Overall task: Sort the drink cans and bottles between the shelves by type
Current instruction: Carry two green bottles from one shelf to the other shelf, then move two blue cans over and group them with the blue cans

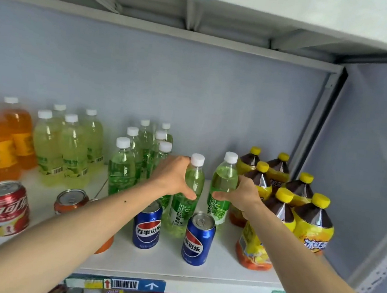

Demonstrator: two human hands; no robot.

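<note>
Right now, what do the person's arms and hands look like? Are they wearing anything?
Both arms are bare, with no sleeves showing in the picture. The left hand and the right hand wear no gloves, and no rings, watch or bracelet can be seen. The left forearm has a small dark mole, and the right forearm has one too, near the picture's lower edge.

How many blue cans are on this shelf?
2. One blue can stands under the left forearm; the other blue can stands right of it, near the front edge. More may hide behind the arms.
</note>
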